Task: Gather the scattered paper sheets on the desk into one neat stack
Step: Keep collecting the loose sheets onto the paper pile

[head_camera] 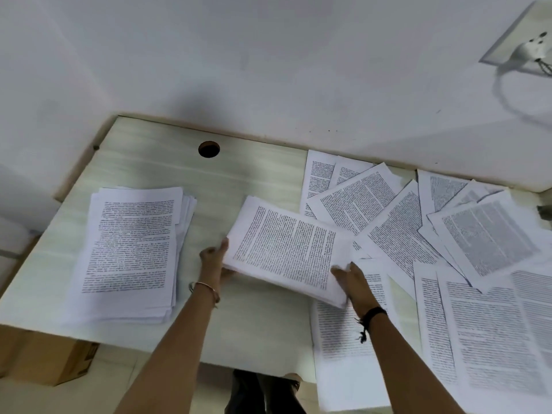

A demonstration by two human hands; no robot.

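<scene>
A bundle of printed sheets (pixel 286 249) is held between both hands just above the desk's middle. My left hand (pixel 213 258) grips its left edge, fingers under it and thumb against the side. My right hand (pixel 351 277) grips its near right corner. A thick, slightly uneven stack of printed sheets (pixel 131 252) lies on the left part of the desk. Several loose printed sheets (pixel 397 231) lie fanned and overlapping across the right side, some hanging over the front edge (pixel 352 369).
The pale wooden desk (pixel 167 168) has a round cable hole (pixel 208 149) near the back wall. A cardboard box (pixel 47 357) sits below the desk's left front corner. A wall socket with a plugged cable (pixel 531 52) is at the upper right.
</scene>
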